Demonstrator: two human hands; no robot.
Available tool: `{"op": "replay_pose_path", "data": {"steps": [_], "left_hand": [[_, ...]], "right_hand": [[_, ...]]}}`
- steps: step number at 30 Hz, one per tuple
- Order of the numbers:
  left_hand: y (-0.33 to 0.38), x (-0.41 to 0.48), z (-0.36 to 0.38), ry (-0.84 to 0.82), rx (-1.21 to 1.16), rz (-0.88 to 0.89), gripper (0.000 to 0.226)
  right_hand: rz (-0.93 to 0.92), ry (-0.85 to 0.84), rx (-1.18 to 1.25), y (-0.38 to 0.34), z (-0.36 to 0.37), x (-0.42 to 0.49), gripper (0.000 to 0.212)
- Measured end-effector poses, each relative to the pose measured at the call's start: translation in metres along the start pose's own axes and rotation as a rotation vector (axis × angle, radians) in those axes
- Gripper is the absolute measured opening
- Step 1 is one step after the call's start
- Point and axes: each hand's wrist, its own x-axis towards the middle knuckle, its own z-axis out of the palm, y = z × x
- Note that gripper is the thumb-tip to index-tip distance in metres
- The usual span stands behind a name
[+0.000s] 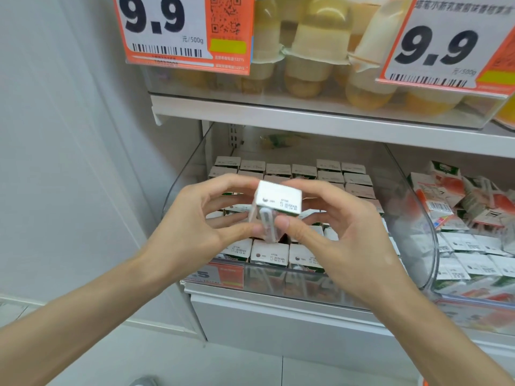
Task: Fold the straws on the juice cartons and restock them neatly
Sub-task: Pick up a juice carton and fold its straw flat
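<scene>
Fingers (223,181) on both hands are curled round one little juice carton (278,196). The left hand (195,221) has it from the left and the right hand (337,235) from the right, with both thumbs pinching at the wrapped straw (267,222) on its near face. The carton's held up just above the clear bin (181,188), white date-stamped top facing the camera. Below it the bin's packed with neat rows of cartons (269,254). The next bin (429,232) to the right has a messy heap of cartons (459,201), some lying on their sides. The shelf above has jelly cups (306,65) and two orange 9.9 price tags (164,26).
</scene>
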Motion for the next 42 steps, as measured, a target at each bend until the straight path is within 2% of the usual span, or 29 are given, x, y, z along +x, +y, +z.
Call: {"op": "replay_pose_path", "data": {"steps": [5, 11, 14, 17, 22, 29, 35, 39, 42], "left_hand": [[-0.007, 0.004, -0.012, 0.041, 0.361, -0.038, 0.064], [-0.008, 0.000, -0.012, 0.019, 0.537, -0.021, 0.063], [-0.008, -0.001, -0.012, 0.013, 0.547, -0.040, 0.062], [-0.007, -0.004, -0.013, -0.025, 0.524, -0.076, 0.064], [-0.006, -0.009, -0.016, -0.057, 0.504, -0.116, 0.064], [-0.004, -0.017, -0.021, -0.034, 0.480, -0.126, 0.070], [-0.008, -0.021, -0.026, 0.014, 0.456, -0.119, 0.071], [-0.011, -0.022, -0.024, 0.006, 0.497, -0.123, 0.071], [-0.010, -0.022, -0.024, 0.010, 0.494, -0.131, 0.071]], "right_hand": [[0.076, 0.036, -0.074, 0.009, -0.007, 0.008, 0.032], [0.073, -0.088, -0.310, 0.012, -0.001, 0.005, 0.042], [0.068, -0.166, -0.472, 0.014, 0.000, 0.004, 0.035], [0.115, -0.247, -0.536, 0.016, 0.003, 0.004, 0.033], [0.030, -0.289, -0.686, 0.018, 0.007, 0.006, 0.029], [-0.027, -0.249, -0.639, 0.007, 0.026, 0.029, 0.032], [0.010, -0.449, -0.831, -0.003, 0.036, 0.055, 0.040], [-0.030, -0.538, -0.947, -0.008, 0.036, 0.067, 0.044], [-0.024, -0.580, -0.947, -0.008, 0.038, 0.070, 0.043]]}}
